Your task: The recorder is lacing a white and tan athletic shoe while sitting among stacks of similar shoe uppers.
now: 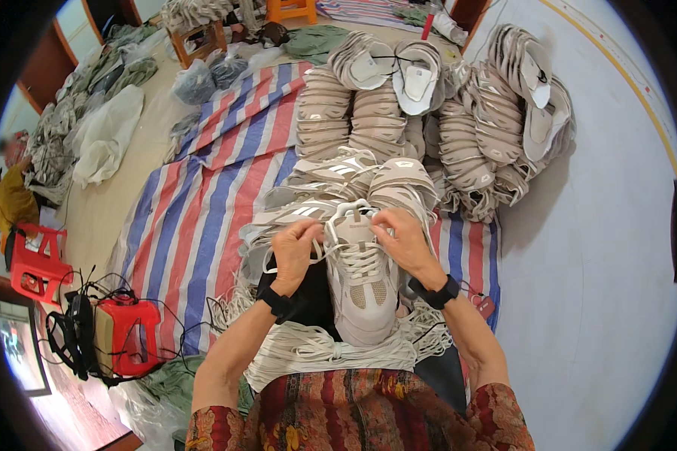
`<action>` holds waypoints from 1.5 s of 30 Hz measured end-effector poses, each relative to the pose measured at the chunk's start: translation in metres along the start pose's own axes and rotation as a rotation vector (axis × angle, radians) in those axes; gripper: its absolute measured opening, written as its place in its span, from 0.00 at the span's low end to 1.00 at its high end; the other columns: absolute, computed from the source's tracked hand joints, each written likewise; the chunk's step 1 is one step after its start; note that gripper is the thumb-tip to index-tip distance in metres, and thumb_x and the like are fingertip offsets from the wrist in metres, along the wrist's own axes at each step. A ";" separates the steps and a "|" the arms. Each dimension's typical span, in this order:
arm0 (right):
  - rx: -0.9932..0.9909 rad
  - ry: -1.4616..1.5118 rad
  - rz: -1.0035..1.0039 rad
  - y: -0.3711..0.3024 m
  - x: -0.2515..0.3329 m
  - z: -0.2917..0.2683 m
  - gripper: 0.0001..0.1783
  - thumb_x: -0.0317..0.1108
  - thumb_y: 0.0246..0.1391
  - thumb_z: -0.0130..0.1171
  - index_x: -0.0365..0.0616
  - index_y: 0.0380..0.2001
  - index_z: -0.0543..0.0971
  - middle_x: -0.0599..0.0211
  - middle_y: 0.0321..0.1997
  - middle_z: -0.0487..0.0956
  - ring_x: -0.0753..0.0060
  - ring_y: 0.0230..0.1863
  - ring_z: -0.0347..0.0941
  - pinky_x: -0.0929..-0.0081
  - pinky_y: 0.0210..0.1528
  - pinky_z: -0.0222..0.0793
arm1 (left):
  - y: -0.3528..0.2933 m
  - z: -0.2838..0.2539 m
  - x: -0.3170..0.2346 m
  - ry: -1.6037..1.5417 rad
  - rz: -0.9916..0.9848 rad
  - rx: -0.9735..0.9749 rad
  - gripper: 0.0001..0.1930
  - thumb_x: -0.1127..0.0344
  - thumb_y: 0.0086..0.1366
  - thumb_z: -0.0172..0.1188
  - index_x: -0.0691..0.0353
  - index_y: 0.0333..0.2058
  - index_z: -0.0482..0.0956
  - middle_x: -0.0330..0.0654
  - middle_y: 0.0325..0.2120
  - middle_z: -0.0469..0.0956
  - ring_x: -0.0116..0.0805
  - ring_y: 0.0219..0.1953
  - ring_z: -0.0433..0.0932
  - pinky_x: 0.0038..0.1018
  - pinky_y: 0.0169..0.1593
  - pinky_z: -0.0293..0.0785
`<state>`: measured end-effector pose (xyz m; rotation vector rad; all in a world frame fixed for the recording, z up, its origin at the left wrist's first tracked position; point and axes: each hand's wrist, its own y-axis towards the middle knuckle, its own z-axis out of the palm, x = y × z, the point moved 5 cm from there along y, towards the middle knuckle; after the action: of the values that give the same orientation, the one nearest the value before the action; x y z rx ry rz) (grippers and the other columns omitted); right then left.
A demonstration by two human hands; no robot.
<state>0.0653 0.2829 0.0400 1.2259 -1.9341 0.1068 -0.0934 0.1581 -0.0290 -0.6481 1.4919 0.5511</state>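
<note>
A beige and off-white sneaker upper [362, 295] lies in front of me, toe toward my body. White shoelace [359, 259] crosses its front in several rows. My left hand [293, 246] is closed beside the upper's left edge, pinching a loose length of lace that loops below the fingers. At the right edge, near the top eyelets, my right hand [403, 239] is closed with its fingertips against the upper; what they pinch is too small to make out. A thick bundle of white laces [327, 353] rests across my lap, under the toe.
Just beyond my hands lie several loose uppers [331, 177]. Behind them stand stacked uppers [376, 113], with another pile [481, 128] to the right. A striped sheet [195, 218] covers the floor. Red stools [137, 338] with black cables are at left; a person [13, 199] sits beyond.
</note>
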 end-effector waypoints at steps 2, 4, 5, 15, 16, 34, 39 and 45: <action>0.061 0.098 0.013 0.007 0.006 0.020 0.06 0.29 0.47 0.52 0.38 0.29 0.73 0.57 0.31 0.75 0.54 0.33 0.71 0.66 0.34 0.65 | -0.010 0.008 0.005 0.005 -0.110 0.060 0.06 0.73 0.58 0.55 0.67 0.31 0.79 0.37 0.18 0.76 0.21 0.19 0.74 0.17 0.22 0.69; 0.084 0.092 -0.084 0.011 0.007 0.040 0.07 0.30 0.47 0.51 0.38 0.28 0.74 0.54 0.28 0.75 0.52 0.32 0.71 0.63 0.33 0.65 | -0.017 0.015 0.003 0.108 -0.212 0.191 0.06 0.72 0.57 0.55 0.67 0.31 0.79 0.37 0.15 0.74 0.22 0.16 0.72 0.19 0.18 0.65; 0.089 0.090 -0.089 0.008 0.004 0.041 0.07 0.30 0.47 0.51 0.38 0.28 0.74 0.54 0.28 0.75 0.52 0.32 0.71 0.63 0.33 0.65 | -0.018 0.014 0.007 0.103 -0.210 0.186 0.06 0.72 0.57 0.55 0.67 0.31 0.79 0.37 0.15 0.74 0.22 0.16 0.72 0.19 0.18 0.65; 0.239 -0.052 0.064 0.000 0.009 0.055 0.07 0.32 0.47 0.51 0.41 0.25 0.76 0.54 0.26 0.74 0.51 0.31 0.71 0.61 0.32 0.65 | -0.030 0.014 0.024 -0.040 -0.365 0.354 0.05 0.71 0.60 0.53 0.67 0.31 0.73 0.39 0.22 0.76 0.22 0.20 0.75 0.14 0.16 0.62; 0.250 -0.086 0.058 0.000 0.009 0.055 0.07 0.32 0.47 0.51 0.41 0.26 0.76 0.55 0.28 0.73 0.52 0.32 0.71 0.62 0.33 0.65 | -0.030 0.014 0.026 -0.043 -0.367 0.348 0.05 0.71 0.60 0.53 0.67 0.31 0.73 0.39 0.22 0.76 0.22 0.20 0.75 0.14 0.16 0.62; 0.399 -0.021 -0.085 -0.005 0.006 0.056 0.13 0.27 0.43 0.51 0.41 0.35 0.77 0.61 0.27 0.71 0.60 0.31 0.68 0.69 0.33 0.64 | -0.022 0.012 -0.001 0.407 0.520 0.174 0.04 0.74 0.53 0.57 0.66 0.29 0.76 0.42 0.18 0.74 0.35 0.18 0.72 0.26 0.26 0.68; 0.293 -0.115 -0.112 -0.005 0.008 0.061 0.07 0.30 0.44 0.53 0.42 0.28 0.76 0.61 0.25 0.69 0.57 0.28 0.69 0.66 0.29 0.65 | -0.019 0.018 0.026 0.047 -0.006 0.198 0.03 0.76 0.52 0.56 0.67 0.27 0.74 0.39 0.16 0.74 0.21 0.19 0.72 0.19 0.24 0.68; 0.224 -0.231 -0.248 -0.001 0.006 0.057 0.04 0.30 0.41 0.54 0.43 0.20 0.71 0.62 0.23 0.68 0.57 0.24 0.70 0.65 0.23 0.65 | -0.017 0.024 0.012 0.163 0.076 0.230 0.05 0.79 0.51 0.55 0.67 0.24 0.68 0.39 0.14 0.71 0.24 0.18 0.69 0.22 0.23 0.66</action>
<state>0.0314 0.2514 0.0056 1.6812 -1.9859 0.0547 -0.0639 0.1616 -0.0405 -0.4671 1.7087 0.3835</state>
